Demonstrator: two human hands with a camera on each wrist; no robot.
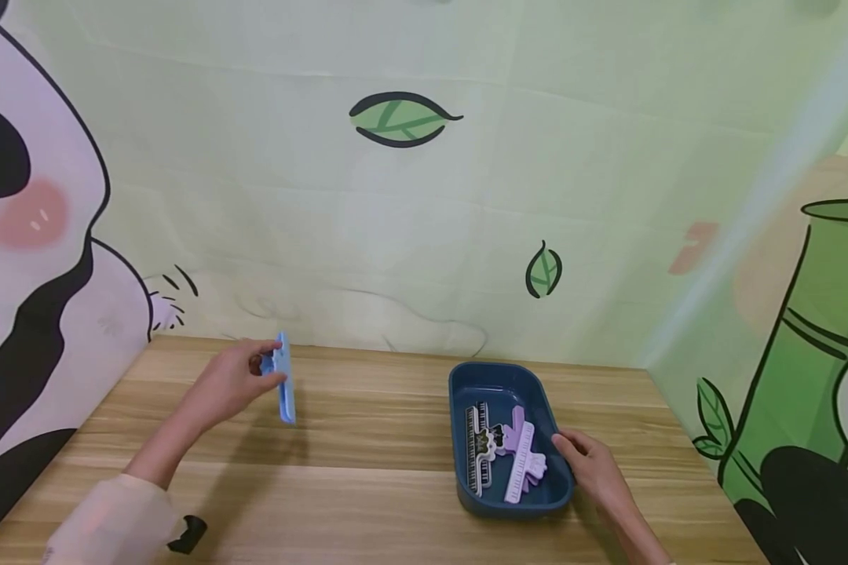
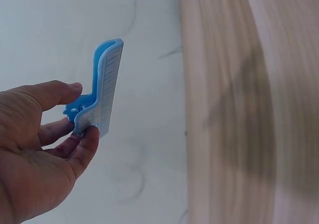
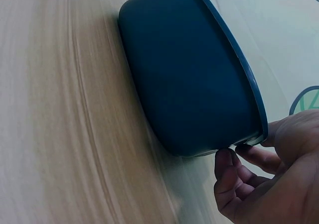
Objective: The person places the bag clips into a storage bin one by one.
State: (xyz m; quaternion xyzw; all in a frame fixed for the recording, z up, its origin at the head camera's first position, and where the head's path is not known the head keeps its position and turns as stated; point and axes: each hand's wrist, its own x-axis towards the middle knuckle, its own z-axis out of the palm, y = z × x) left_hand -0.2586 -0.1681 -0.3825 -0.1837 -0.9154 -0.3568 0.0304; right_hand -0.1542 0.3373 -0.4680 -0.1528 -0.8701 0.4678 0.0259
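My left hand (image 1: 228, 382) pinches a light blue plastic clip (image 1: 286, 388) above the left side of the table. In the left wrist view the clip (image 2: 110, 79) has a long ruler-like edge and a shaped grip end between thumb and fingers. My right hand (image 1: 599, 473) holds the right rim of a dark blue bin (image 1: 516, 512), thumb at the edge and fingertips against the outside wall. Inside the bin lie black-and-white clips (image 1: 473, 451) on the left and purple clips (image 1: 520, 463) on the right.
The wooden table (image 1: 367, 486) runs back to a pale green printed cloth (image 1: 424, 235) with leaves and a panda. Near my left sleeve (image 1: 116, 522) shows a small black piece (image 1: 188, 534).
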